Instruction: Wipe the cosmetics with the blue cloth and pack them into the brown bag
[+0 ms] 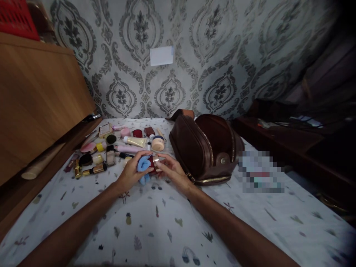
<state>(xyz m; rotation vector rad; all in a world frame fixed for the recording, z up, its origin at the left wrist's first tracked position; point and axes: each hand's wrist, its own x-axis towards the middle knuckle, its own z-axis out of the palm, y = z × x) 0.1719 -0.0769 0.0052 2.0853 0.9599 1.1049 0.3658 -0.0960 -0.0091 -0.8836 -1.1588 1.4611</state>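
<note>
My left hand [132, 171] is closed around a light blue cloth [144, 165], pressing it against a small dark red bottle [152, 164] with a shiny cap. My right hand [172, 170] grips the same bottle from the right side with its fingertips. Both hands hover just above a white patterned bedsheet [172, 226], directly in front of a brown leather bag [205, 148] whose zip is open.
Several cosmetics lie scattered at the back left: a cream tube [135, 141], a pink tube [128, 148], a round jar [158, 143], gold lipsticks [94, 170]. A wooden headboard [36, 100] rises at the left. A dark side table [292, 137] stands at the right.
</note>
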